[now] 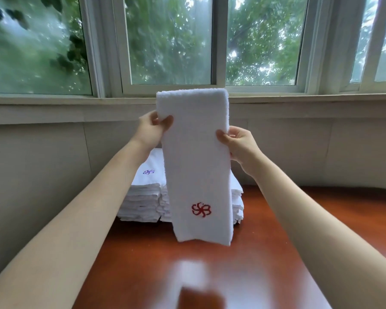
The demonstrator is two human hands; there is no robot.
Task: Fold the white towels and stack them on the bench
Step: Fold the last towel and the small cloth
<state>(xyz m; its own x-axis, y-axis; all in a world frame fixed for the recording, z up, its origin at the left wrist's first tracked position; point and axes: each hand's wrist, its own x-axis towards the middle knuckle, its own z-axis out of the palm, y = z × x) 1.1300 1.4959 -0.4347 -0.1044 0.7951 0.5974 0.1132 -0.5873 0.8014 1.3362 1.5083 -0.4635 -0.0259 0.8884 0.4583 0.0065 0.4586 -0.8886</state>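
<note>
On the left we see our left hand [151, 128] raised in front of the window sill, thumb over the front and fingers behind, pinching the left edge of the white towel [196, 166] near its top. Behind and below that hand a stack of folded towels [143, 197] sits on the reddish-brown surface [288, 230], close to the wall; the top one bears a small purple emblem [148, 172].

The held towel is thick white terry, folded into a long narrow strip with a rounded fold at the top and a red pinwheel emblem [201, 210] low on its front (near the bottom hem). Its long axis runs up and down, tilted slightly, and it hangs in the air above the surface, its lower edge clear of the wood.

Our right hand [239, 146] grips the right edge a little lower than the left does, thumb in front. To the right the glossy surface lies bare up to the wall.
</note>
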